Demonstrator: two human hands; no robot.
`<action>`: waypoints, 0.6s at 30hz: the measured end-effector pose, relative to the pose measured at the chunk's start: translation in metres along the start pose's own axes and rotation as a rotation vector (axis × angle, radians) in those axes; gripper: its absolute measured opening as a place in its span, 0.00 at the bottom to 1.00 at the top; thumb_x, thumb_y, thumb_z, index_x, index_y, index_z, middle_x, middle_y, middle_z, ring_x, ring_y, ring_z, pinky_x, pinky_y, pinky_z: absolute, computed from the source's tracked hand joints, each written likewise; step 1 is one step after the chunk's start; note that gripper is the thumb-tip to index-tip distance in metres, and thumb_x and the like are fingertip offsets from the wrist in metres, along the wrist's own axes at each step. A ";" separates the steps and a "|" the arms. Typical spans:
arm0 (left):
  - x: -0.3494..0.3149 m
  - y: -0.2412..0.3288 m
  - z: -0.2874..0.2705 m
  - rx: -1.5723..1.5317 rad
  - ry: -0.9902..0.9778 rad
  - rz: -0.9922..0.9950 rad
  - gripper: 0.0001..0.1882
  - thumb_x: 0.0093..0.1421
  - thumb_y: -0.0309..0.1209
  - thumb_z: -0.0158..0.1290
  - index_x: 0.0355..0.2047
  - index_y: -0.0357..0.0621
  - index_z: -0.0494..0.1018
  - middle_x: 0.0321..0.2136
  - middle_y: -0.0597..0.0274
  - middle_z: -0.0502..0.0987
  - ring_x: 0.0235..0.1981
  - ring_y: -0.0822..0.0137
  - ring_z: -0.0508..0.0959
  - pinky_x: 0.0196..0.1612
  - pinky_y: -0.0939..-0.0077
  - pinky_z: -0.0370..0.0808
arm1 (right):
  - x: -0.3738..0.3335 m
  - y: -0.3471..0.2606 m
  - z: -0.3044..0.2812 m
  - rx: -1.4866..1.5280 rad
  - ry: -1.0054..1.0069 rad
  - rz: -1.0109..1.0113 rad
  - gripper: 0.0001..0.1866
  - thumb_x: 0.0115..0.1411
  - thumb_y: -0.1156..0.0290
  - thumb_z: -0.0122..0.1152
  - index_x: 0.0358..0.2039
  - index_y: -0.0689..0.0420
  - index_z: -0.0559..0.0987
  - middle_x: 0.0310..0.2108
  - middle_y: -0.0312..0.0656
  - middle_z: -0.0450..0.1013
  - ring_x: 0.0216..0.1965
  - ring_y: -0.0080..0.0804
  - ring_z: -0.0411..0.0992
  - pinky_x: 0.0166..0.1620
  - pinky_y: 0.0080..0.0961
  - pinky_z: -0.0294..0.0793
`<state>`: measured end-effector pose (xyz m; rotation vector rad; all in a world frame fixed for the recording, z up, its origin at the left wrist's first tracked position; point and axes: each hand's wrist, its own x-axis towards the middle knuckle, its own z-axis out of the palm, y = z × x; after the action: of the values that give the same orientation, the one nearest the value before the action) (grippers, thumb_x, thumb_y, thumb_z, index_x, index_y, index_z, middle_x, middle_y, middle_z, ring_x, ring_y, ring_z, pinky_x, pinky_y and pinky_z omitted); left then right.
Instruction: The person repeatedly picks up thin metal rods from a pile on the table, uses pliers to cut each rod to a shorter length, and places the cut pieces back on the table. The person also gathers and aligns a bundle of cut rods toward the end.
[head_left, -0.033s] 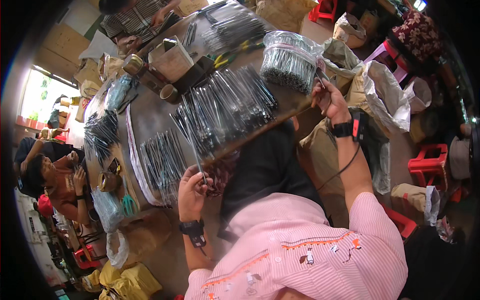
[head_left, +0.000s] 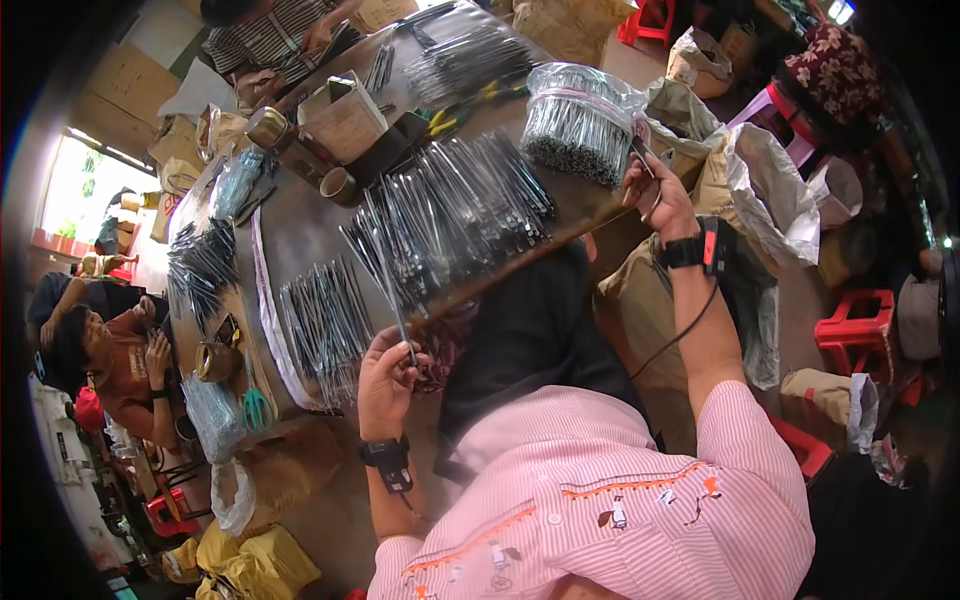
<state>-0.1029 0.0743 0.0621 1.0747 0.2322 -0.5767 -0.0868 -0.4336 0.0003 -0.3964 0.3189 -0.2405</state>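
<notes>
In a pinch, my left hand [head_left: 388, 375] holds one end of a thin dark strip [head_left: 402, 325] at the table's near edge. The strip's other end reaches up to a wide row of similar dark strips [head_left: 450, 215] in clear sleeves. My right hand [head_left: 660, 195] is closed round a slim metallic tool [head_left: 641, 150], its exact kind unclear. That hand is beside a thick bundle of silvery wire pieces [head_left: 572, 140] wrapped in clear plastic. A smaller group of dark strips [head_left: 328, 320] lies left of my left hand.
On the brown table [head_left: 310, 225] stand a cardboard box [head_left: 343, 120] and a small round tin [head_left: 338, 185]. Yellow-handled pliers [head_left: 445, 122] lie behind the strips. Co-workers sit at the left [head_left: 125, 370] and far side [head_left: 275, 45]. Sacks [head_left: 755, 190] and a red stool [head_left: 857, 325] are at right.
My left hand has shifted very slightly right with the strip. My right hand has moved slightly, its tool still beside the wire bundle.
</notes>
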 end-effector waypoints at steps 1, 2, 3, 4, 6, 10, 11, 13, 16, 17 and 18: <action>0.001 -0.002 0.003 -0.021 -0.033 -0.009 0.13 0.60 0.22 0.52 0.47 0.39 0.71 0.31 0.60 0.79 0.29 0.67 0.82 0.24 0.87 0.76 | 0.008 -0.004 0.001 0.087 0.040 0.044 0.07 0.63 0.72 0.57 0.34 0.63 0.75 0.27 0.42 0.74 0.29 0.33 0.74 0.38 0.37 0.76; 0.001 -0.003 0.006 -0.012 -0.042 -0.016 0.13 0.60 0.21 0.52 0.47 0.39 0.72 0.32 0.59 0.79 0.29 0.67 0.82 0.25 0.86 0.77 | 0.010 -0.006 0.001 0.075 0.030 0.075 0.07 0.62 0.72 0.57 0.33 0.63 0.75 0.27 0.43 0.74 0.28 0.33 0.74 0.38 0.36 0.77; 0.002 -0.005 0.009 -0.011 -0.055 -0.016 0.13 0.60 0.21 0.52 0.47 0.39 0.72 0.32 0.58 0.79 0.30 0.66 0.82 0.26 0.86 0.78 | 0.011 -0.007 0.002 0.077 0.033 0.107 0.06 0.62 0.72 0.57 0.33 0.63 0.75 0.27 0.43 0.74 0.28 0.34 0.74 0.38 0.36 0.77; 0.002 -0.007 0.011 -0.013 -0.066 -0.012 0.14 0.61 0.21 0.52 0.47 0.38 0.72 0.32 0.58 0.79 0.30 0.65 0.83 0.26 0.85 0.79 | 0.011 -0.006 0.005 0.084 0.101 0.114 0.06 0.62 0.72 0.58 0.33 0.63 0.75 0.26 0.43 0.74 0.28 0.34 0.74 0.38 0.35 0.77; 0.001 -0.009 0.014 0.004 -0.053 -0.008 0.14 0.61 0.20 0.52 0.48 0.37 0.72 0.32 0.57 0.80 0.30 0.64 0.83 0.27 0.84 0.80 | -0.005 0.004 0.008 -0.042 -0.054 0.077 0.07 0.61 0.71 0.59 0.30 0.62 0.75 0.27 0.44 0.75 0.30 0.35 0.76 0.37 0.30 0.79; -0.002 -0.011 0.024 0.035 -0.081 -0.029 0.16 0.60 0.19 0.53 0.49 0.35 0.71 0.37 0.55 0.79 0.34 0.62 0.83 0.35 0.80 0.82 | -0.052 0.033 0.031 -0.190 -0.041 0.155 0.05 0.63 0.73 0.56 0.34 0.62 0.74 0.28 0.41 0.73 0.31 0.32 0.74 0.39 0.32 0.78; -0.001 -0.012 0.029 0.037 -0.105 -0.033 0.16 0.59 0.20 0.54 0.49 0.35 0.71 0.38 0.56 0.79 0.35 0.61 0.83 0.36 0.80 0.82 | -0.064 0.042 0.039 -0.234 -0.022 0.174 0.06 0.63 0.72 0.57 0.34 0.61 0.74 0.29 0.41 0.73 0.31 0.32 0.74 0.38 0.32 0.78; -0.001 -0.014 0.039 0.102 -0.161 -0.044 0.17 0.58 0.18 0.52 0.48 0.33 0.70 0.42 0.53 0.76 0.39 0.58 0.82 0.45 0.74 0.80 | -0.085 0.064 0.059 -0.413 -0.104 0.112 0.06 0.63 0.71 0.58 0.35 0.60 0.74 0.29 0.41 0.74 0.31 0.32 0.75 0.36 0.31 0.78; 0.000 -0.019 0.056 0.088 -0.210 -0.082 0.15 0.57 0.18 0.54 0.46 0.33 0.70 0.39 0.55 0.76 0.38 0.57 0.82 0.43 0.73 0.80 | -0.115 0.097 0.089 -0.574 -0.124 0.070 0.07 0.60 0.72 0.61 0.37 0.59 0.73 0.29 0.43 0.76 0.30 0.32 0.76 0.34 0.29 0.79; 0.000 -0.021 0.061 0.069 -0.236 -0.085 0.15 0.57 0.18 0.55 0.45 0.33 0.69 0.38 0.56 0.75 0.38 0.56 0.82 0.42 0.73 0.81 | -0.123 0.107 0.098 -0.600 -0.148 0.065 0.07 0.60 0.73 0.61 0.37 0.59 0.73 0.30 0.44 0.76 0.29 0.33 0.77 0.33 0.29 0.79; -0.001 -0.023 0.066 0.043 -0.254 -0.086 0.14 0.56 0.18 0.56 0.44 0.34 0.69 0.37 0.56 0.75 0.37 0.56 0.82 0.41 0.73 0.81 | -0.131 0.118 0.106 -0.608 -0.186 0.060 0.07 0.60 0.74 0.61 0.37 0.59 0.73 0.31 0.45 0.76 0.29 0.34 0.77 0.32 0.29 0.79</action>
<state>-0.1228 0.0085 0.0757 1.0252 0.0444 -0.7918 -0.1509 -0.2542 0.0779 -1.0012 0.2143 -0.0407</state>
